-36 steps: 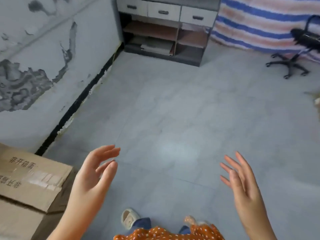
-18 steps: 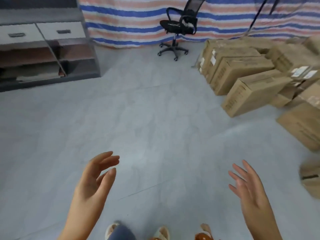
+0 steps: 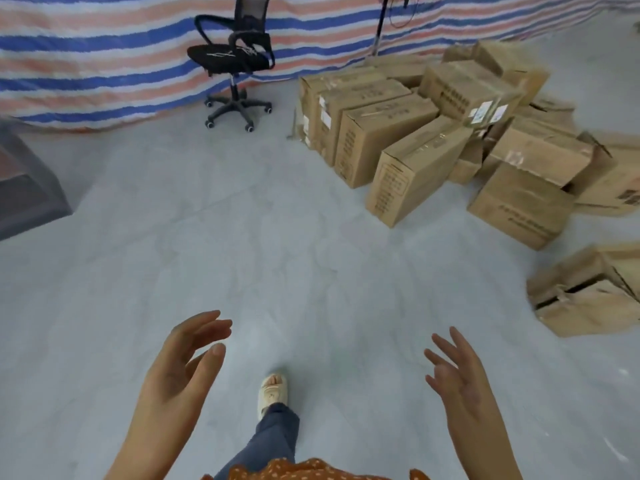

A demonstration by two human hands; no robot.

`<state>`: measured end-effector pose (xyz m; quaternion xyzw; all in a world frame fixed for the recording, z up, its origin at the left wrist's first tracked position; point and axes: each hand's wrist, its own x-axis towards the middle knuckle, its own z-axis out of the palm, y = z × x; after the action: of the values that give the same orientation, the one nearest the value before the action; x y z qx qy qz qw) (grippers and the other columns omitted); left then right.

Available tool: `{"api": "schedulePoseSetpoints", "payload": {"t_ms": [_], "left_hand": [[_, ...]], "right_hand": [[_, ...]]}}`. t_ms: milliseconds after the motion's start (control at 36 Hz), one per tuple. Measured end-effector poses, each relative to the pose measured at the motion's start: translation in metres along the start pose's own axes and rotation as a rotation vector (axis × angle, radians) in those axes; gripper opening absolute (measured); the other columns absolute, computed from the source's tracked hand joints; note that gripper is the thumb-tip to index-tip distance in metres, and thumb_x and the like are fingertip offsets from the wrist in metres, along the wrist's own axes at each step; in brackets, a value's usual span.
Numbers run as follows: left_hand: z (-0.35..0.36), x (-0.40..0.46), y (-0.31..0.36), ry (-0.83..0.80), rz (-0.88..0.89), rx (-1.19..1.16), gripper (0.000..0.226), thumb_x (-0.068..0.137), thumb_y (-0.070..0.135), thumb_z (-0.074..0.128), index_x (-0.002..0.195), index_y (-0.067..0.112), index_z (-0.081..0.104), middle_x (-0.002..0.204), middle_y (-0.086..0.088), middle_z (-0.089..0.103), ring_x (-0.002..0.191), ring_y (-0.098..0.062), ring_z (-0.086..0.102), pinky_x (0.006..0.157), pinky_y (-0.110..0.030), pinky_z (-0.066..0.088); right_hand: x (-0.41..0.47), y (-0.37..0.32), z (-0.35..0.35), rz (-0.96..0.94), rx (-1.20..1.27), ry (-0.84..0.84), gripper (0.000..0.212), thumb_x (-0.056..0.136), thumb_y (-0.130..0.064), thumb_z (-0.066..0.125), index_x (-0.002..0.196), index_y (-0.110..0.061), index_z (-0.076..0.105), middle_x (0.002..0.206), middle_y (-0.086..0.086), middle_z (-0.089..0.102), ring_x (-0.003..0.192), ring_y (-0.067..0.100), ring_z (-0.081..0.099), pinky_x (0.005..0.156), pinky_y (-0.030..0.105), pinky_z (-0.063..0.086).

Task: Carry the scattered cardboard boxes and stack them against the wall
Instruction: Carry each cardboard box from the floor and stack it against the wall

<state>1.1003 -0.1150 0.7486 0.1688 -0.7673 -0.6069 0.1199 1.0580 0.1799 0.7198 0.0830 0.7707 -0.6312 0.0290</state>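
Your left hand and right hand hover empty, fingers spread, above the floor; cardboard boxes lie heaped well ahead.

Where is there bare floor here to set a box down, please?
The floor is bare between the office chair, the grey cabinet and both open hands. It is crowded at the right, where the cardboard boxes pile against the striped tarp.

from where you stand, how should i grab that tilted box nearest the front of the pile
Take the tilted box with both hands on its two long sides, coming from its printed end that faces you. It leans back on the pile, so that near end is free; lift it low.
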Motion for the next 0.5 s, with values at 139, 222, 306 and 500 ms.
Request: {"api": "schedulePoseSetpoints", "payload": {"t_ms": [139,222,306,500], "left_hand": [[0.004,0.109,0.023,-0.075,0.046,-0.001,0.030,0.081,0.027,0.055,0.110,0.032,0.061,0.108,0.008,0.069,0.104,-0.007,0.064,0.086,-0.018,0.050],[0.011,0.167,0.029,-0.128,0.053,-0.003,0.024,0.088,0.026,0.062,0.108,0.038,0.061,0.109,0.007,0.069,0.106,-0.007,0.063,0.088,-0.020,0.050],[0.027,0.215,0.030,-0.184,0.039,0.027,0.029,0.089,0.018,0.055,0.108,0.039,0.061,0.110,0.009,0.068,0.105,-0.005,0.063,0.086,-0.014,0.049],[0.090,0.321,0.030,-0.302,0.028,0.073,0.039,0.091,-0.003,0.054,0.110,0.030,0.061,0.110,0.010,0.068,0.103,-0.001,0.063,0.081,-0.006,0.046]], "right_hand": [[0.078,-0.027,0.034,0.007,0.039,0.083,0.049,0.076,-0.044,0.050,0.123,-0.054,0.040,0.119,-0.034,0.057,0.114,-0.002,0.057,0.098,0.041,0.048],[0.119,-0.039,0.051,0.010,0.039,0.116,0.049,0.076,-0.046,0.049,0.123,-0.056,0.040,0.120,-0.032,0.057,0.116,0.000,0.056,0.095,0.037,0.050],[0.156,-0.047,0.059,0.035,0.026,0.151,0.048,0.077,-0.046,0.048,0.123,-0.054,0.039,0.123,-0.030,0.054,0.114,-0.002,0.056,0.099,0.038,0.045],[0.251,-0.050,0.055,0.096,0.021,0.233,0.048,0.078,-0.043,0.050,0.123,-0.053,0.039,0.124,-0.028,0.052,0.115,0.000,0.055,0.102,0.045,0.043]]}}
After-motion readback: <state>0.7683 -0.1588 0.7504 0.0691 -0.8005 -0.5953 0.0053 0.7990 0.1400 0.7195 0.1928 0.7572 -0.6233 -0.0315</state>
